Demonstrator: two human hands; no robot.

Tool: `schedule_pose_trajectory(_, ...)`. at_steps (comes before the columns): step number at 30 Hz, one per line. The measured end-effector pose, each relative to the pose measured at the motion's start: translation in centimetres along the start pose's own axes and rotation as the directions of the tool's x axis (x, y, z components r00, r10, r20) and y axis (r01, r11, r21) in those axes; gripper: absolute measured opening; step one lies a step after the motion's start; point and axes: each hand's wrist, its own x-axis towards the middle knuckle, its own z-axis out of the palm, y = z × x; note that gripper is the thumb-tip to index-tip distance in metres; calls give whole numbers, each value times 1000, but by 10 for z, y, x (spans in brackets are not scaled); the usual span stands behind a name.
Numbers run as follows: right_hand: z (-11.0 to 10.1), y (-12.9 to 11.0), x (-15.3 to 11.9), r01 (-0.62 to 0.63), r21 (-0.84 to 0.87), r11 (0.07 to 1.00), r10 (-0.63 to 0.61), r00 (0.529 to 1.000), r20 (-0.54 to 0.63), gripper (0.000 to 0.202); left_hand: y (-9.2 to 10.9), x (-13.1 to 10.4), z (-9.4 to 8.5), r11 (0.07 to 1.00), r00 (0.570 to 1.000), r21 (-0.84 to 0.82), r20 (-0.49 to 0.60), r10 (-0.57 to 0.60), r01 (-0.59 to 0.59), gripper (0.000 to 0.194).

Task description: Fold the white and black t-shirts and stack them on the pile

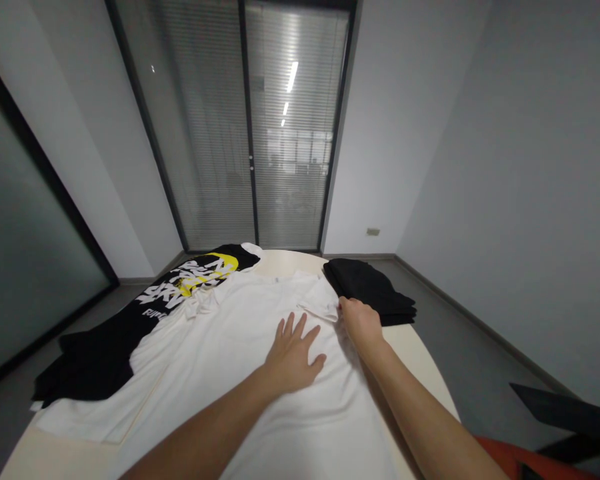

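A white T-shirt (245, 333) lies spread over the table, its collar at the far end. My left hand (295, 353) rests flat on the shirt's upper right part, fingers spread. At the shirt's right edge, my right hand (361, 323) is closed with the fingertips pinching the hem of the short sleeve (323, 300). That sleeve lies folded inward over the shirt body. On the left side, the other sleeve looks bunched up near the shoulder.
A stack of folded black clothes (367, 290) sits just beyond my right hand. Left of the shirt lies a black garment (110, 347) with white and yellow print. The pale table (425, 360) has a rounded edge. A red and black object (525, 457) stands at lower right.
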Motion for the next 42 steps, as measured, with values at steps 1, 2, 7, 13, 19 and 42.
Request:
schedule_pose_trajectory(1, 1, 1, 0, 17, -1, 1000, -17, 1000, 16, 30, 0, 1, -1, 1000, 1000, 0, 8, 1, -1, 66)
schedule_pose_trajectory(2, 2, 1, 0, 33, -1, 999, -33, 999, 30, 32, 0, 2, -2, 1000, 1000, 1, 11, -3, 3, 66)
schedule_pose_trajectory(7, 0, 0, 2, 50, 47, 998, -50, 999, -9, 31, -5, 19, -9, 999, 995, 48, -99, -10, 15, 52)
schedule_pose_trajectory(13, 26, -8, 4, 355, 220, 909, -311, 927, -211, 42, -19, 38, -8, 993, 999, 121, -41, 11, -6, 60)
schedule_pose_trajectory(19, 60, -5, 3, 406, 301, 863, -404, 912, -73, 58, -23, 35, 2, 976, 987, 171, -103, -121, 138, 62)
schedule_pose_trajectory(42, 46, -34, 53, 373, 318, 872, -334, 927, -170, 44, -50, 35, -4, 978, 987, 160, -105, -121, 137, 62)
